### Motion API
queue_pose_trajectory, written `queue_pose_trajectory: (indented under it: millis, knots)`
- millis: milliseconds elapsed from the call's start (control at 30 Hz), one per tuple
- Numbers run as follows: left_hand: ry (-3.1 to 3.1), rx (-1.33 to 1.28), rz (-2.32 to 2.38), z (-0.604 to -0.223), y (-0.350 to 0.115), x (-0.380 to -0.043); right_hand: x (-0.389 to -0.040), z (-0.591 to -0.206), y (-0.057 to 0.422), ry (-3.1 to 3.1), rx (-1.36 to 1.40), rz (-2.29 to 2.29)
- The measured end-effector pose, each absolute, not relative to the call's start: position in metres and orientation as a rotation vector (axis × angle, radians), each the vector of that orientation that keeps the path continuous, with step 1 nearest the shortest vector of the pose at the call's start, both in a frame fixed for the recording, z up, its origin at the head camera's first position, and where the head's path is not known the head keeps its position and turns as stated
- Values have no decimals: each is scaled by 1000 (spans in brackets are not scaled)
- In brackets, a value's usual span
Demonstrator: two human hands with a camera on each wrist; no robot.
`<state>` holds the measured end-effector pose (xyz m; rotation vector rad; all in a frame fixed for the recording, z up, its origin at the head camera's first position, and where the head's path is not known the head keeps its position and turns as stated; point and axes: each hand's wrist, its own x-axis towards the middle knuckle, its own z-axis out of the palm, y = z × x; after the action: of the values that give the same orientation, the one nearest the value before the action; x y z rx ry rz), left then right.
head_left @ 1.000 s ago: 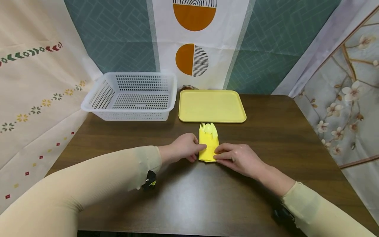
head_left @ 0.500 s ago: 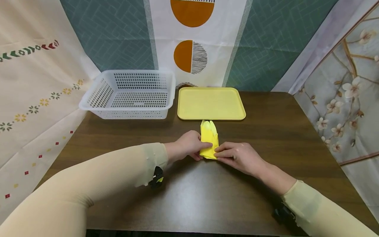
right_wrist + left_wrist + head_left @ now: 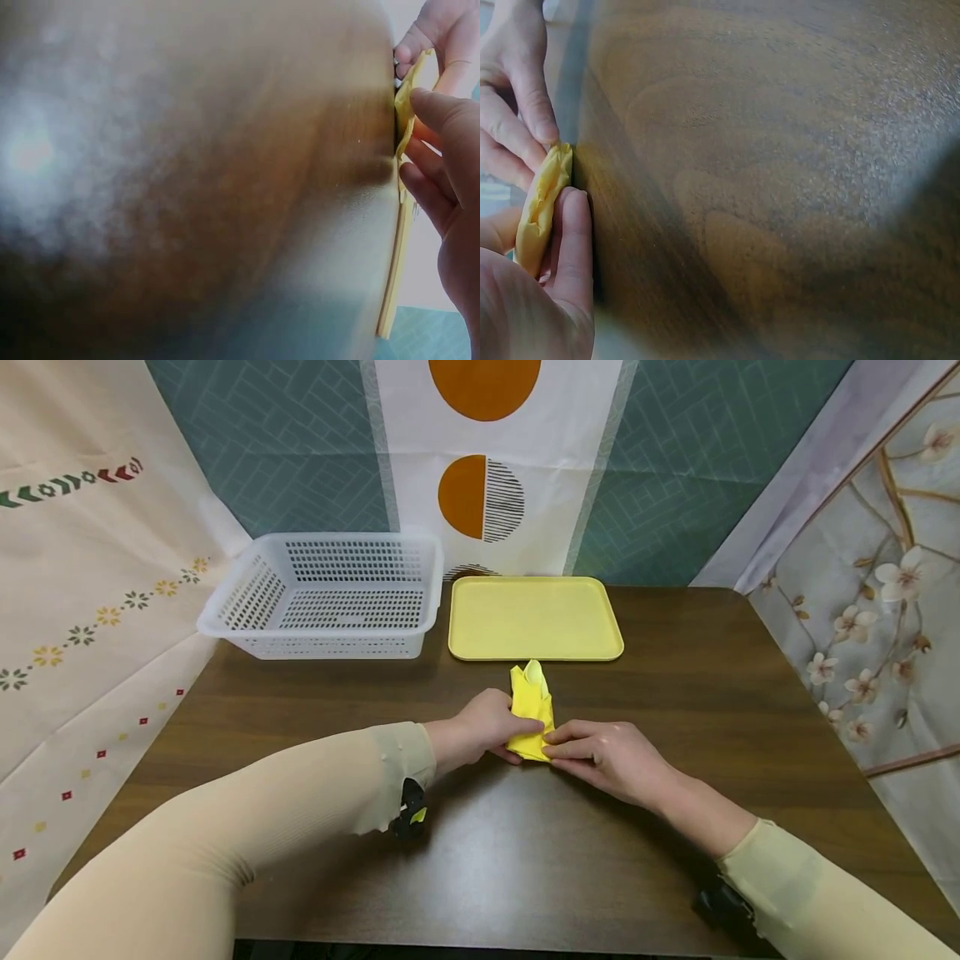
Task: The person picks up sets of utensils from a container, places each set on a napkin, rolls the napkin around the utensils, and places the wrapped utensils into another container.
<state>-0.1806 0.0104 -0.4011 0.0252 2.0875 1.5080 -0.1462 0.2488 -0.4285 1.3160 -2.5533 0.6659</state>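
Observation:
A folded yellow napkin (image 3: 531, 703) lies rolled up in front of the tray in the head view. A pale yellow cutlery end (image 3: 533, 672) sticks out at its far end; the rest of the cutlery is wrapped and hidden. My left hand (image 3: 491, 725) grips the napkin from the left, thumb on top and fingers under its edge. From the right, my right hand (image 3: 611, 758) pinches the napkin's near right edge. In the left wrist view the bundle (image 3: 541, 206) stands edge-on between both hands, lifted on the fingers of my left hand.
Behind the napkin lies a yellow tray (image 3: 536, 618), close to its far end. A white perforated basket (image 3: 337, 645) stands at the back left. Patterned cloths hang around the brown wooden table (image 3: 480, 868), whose near edge shows at the bottom.
My left hand has moved right, rolling and tilting the napkin up. The fork and the other cutlery heads that showed side by side are now mostly covered. The right hand has barely moved.

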Motion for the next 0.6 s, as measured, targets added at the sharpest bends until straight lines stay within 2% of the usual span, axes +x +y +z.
queue_pose_trajectory:
  millis: [600]
  knots:
    - [2140,65,1373,-393,18,-190,-139,-425,250,-2619,1314,554]
